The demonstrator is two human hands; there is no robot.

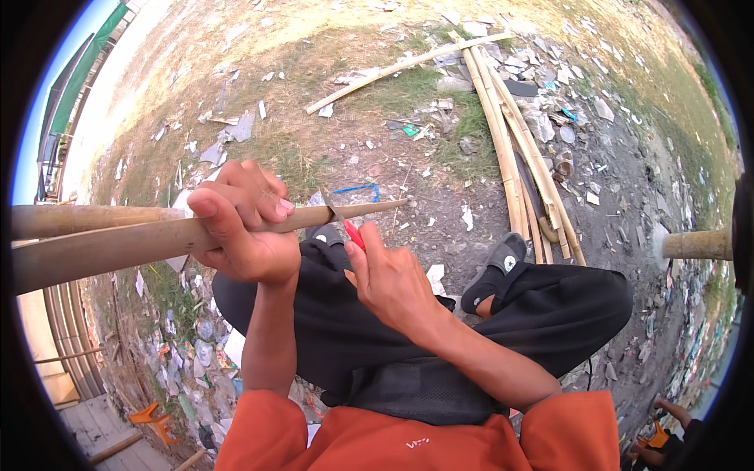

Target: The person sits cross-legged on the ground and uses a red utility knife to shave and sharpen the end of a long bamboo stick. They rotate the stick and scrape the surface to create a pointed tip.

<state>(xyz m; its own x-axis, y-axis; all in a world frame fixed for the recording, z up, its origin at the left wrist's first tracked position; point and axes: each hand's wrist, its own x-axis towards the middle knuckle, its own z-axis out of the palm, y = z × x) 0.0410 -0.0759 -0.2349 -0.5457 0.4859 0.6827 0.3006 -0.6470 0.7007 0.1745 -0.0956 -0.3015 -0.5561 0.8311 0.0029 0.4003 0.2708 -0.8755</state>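
Note:
My left hand [251, 228] is closed round a long split bamboo piece [118, 247], its thumb lying along the near side. The piece runs in from the left edge and narrows to a thin tip in front of my knees. My right hand [397, 286] grips the red handle of a knife [355, 234]. Its dark blade lies across the bamboo a little to the right of my left hand, touching it as far as I can see. A second bamboo pole [94, 218] lies just behind the held piece at the left.
Several bamboo strips [503, 141] lie on the ground ahead, one bamboo pole [408, 71] slanting across their far end. Litter covers the ground around my crossed legs. A bamboo post [695, 245] juts in at the right. Another person's hand [671, 410] shows at lower right, an orange object [153, 421] at lower left.

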